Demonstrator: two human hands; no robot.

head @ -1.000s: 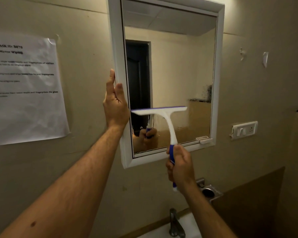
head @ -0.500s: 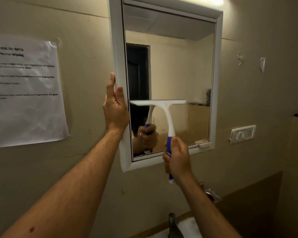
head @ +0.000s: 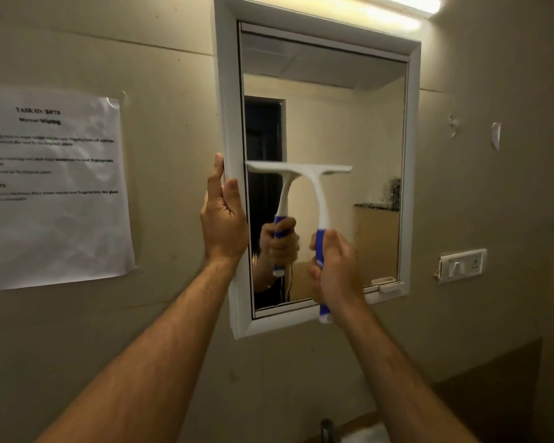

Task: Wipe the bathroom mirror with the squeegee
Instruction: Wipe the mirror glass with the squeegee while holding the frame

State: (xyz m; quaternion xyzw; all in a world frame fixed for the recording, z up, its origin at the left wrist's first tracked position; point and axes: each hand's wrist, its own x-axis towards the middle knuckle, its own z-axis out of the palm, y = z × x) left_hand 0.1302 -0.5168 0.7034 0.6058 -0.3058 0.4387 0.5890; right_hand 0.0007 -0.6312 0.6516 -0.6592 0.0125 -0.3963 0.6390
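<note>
A white-framed mirror (head: 343,123) hangs on the beige wall straight ahead. My right hand (head: 336,270) is shut on the blue grip of a white squeegee (head: 314,183), whose blade lies level against the lower left half of the glass. My left hand (head: 223,215) grips the mirror's left frame edge, thumb and fingers wrapped around it. The glass reflects my hand and the squeegee handle.
A printed task sheet (head: 48,187) is taped to the wall at left. A switch plate (head: 462,265) sits right of the mirror, with a tube light (head: 400,8) above. A tap (head: 327,430) and basin edge show at the bottom.
My right hand has carried the squeegee upward on the glass, so the blade sits higher on the mirror than before. My left hand stays on the frame.
</note>
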